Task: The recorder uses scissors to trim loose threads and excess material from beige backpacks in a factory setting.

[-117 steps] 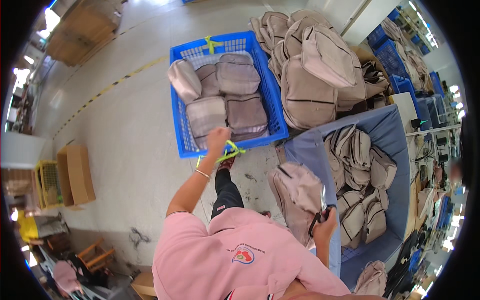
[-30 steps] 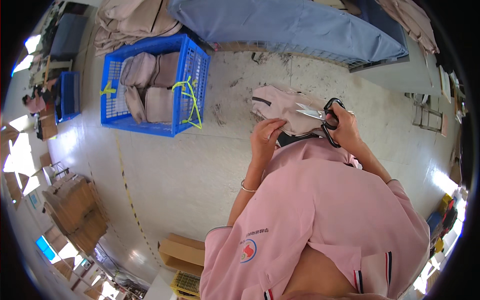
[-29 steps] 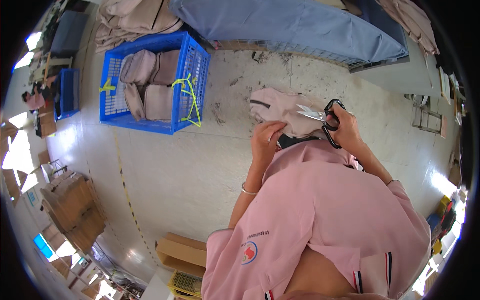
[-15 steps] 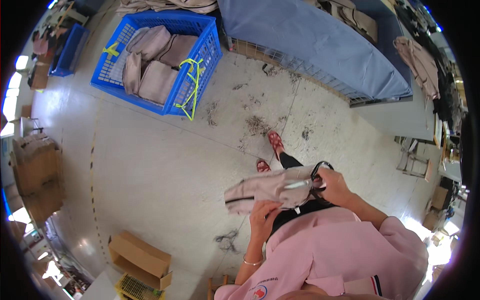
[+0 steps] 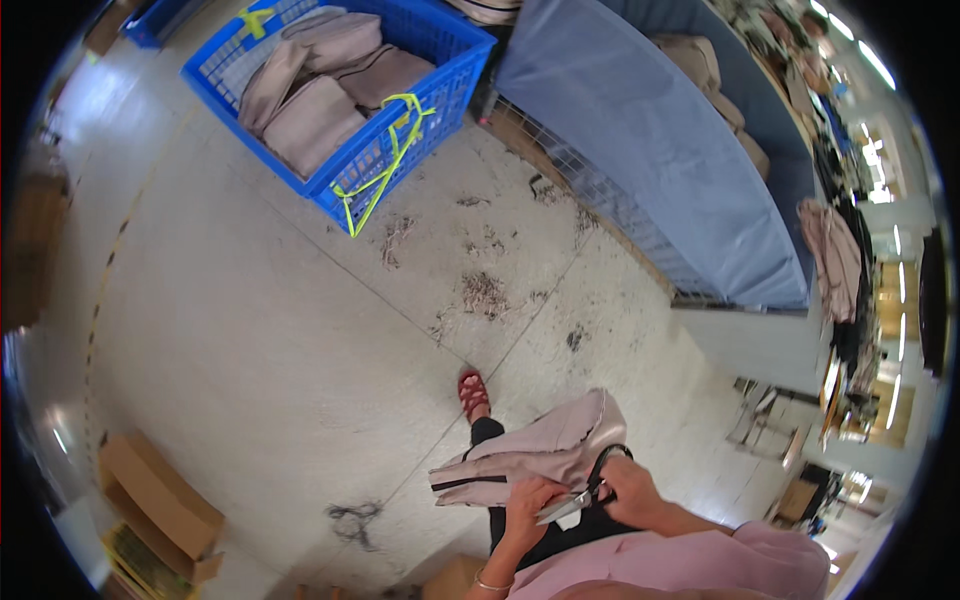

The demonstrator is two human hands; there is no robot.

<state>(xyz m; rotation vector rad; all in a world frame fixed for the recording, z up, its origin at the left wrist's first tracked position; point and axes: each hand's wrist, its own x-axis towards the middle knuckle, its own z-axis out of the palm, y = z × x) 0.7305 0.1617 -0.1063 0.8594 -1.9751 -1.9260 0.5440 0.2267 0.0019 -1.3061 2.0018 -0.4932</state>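
The left hand [image 5: 530,503] pinches the near edge of a beige-pink fabric bag [image 5: 555,437] held out in front, apparently to steady it; the right hand [image 5: 630,494] grips black-handled metal scissors [image 5: 590,493] beside that edge. Far left, a blue plastic crate [image 5: 455,95] holds similar bags [image 5: 315,125], probably grouping them. No writing is legible.

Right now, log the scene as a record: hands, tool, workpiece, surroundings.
left hand: holding the near edge of a beige bag
right hand: gripping black-handled scissors
scissors direction: blades toward the left hand
blue basket: upper left, on the floor, holding beige bags
blue-grey lined cart: upper right, beige items inside
floor debris: dark scraps ahead of the person
cardboard box: lower left
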